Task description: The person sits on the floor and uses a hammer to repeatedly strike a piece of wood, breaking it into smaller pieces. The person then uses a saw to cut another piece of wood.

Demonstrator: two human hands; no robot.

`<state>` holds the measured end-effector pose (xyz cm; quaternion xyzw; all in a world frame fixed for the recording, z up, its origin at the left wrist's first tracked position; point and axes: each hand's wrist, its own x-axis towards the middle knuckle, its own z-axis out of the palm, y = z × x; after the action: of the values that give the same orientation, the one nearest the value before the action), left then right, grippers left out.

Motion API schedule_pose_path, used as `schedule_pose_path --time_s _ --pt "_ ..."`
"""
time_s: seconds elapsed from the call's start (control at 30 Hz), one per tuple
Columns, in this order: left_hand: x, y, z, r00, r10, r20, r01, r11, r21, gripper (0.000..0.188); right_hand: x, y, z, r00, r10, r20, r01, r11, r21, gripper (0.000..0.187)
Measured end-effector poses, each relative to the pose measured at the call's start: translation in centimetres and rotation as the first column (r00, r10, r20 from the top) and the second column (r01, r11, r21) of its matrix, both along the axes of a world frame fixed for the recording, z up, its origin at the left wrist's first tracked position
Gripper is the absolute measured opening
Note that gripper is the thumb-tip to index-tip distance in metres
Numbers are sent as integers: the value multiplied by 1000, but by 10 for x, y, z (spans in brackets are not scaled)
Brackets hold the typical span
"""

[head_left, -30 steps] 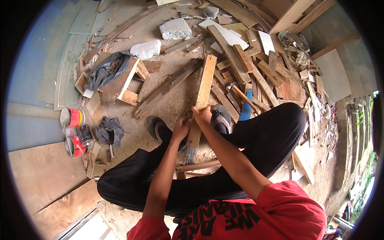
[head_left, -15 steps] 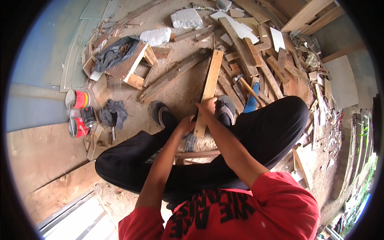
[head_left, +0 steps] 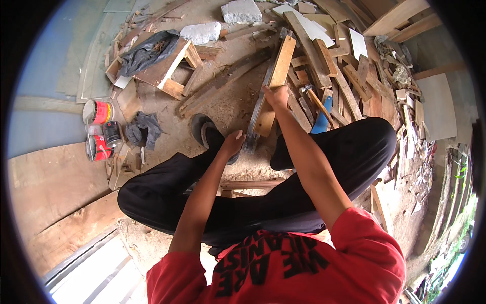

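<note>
My right hand is wrapped round a light wooden board, near its middle. The board lies lengthwise along a longer, dark grey weathered plank, whose edge shows on its left. Beside the near end of that plank is my left hand, apart from the board. Its fingers are curled together with a small pale tip at the top; whether that is a thumb or a small held thing I cannot make out. Right of the board lie a hammer with a wooden handle and a blue tool, partly covered by the hammer.
Scrap timber is heaped on the right. Another weathered beam lies left of the board. Farther left are a wooden box with a black plastic bag and several paint cans. Pale concrete blocks lie at the back.
The board and grey plank have shifted away and slightly right, and more of the plank shows. My right hand moved forward with the board. My left hand has come off it.
</note>
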<state>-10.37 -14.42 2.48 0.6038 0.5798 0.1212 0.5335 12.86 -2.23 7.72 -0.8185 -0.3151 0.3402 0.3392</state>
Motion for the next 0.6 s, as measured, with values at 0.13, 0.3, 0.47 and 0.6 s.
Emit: schedule_pose_path --time_s 0.13,0.3,0.47,0.6 --pt "7 15 -18 991 118 59 -108 983 -151 38 -46 -58 -18 994 41 98 -33 996 -83 88" --pt "12 6 -21 984 135 114 -123 986 -109 33 -67 -102 -42 997 68 37 -65 995 -81 77" --pt "8 5 -13 992 95 88 -88 992 -90 34 -44 -87 -52 990 73 118 -70 997 -29 72" --pt "1 5 -24 992 122 13 -119 981 -151 29 -46 -73 -45 979 120 164 -119 993 -17 75"
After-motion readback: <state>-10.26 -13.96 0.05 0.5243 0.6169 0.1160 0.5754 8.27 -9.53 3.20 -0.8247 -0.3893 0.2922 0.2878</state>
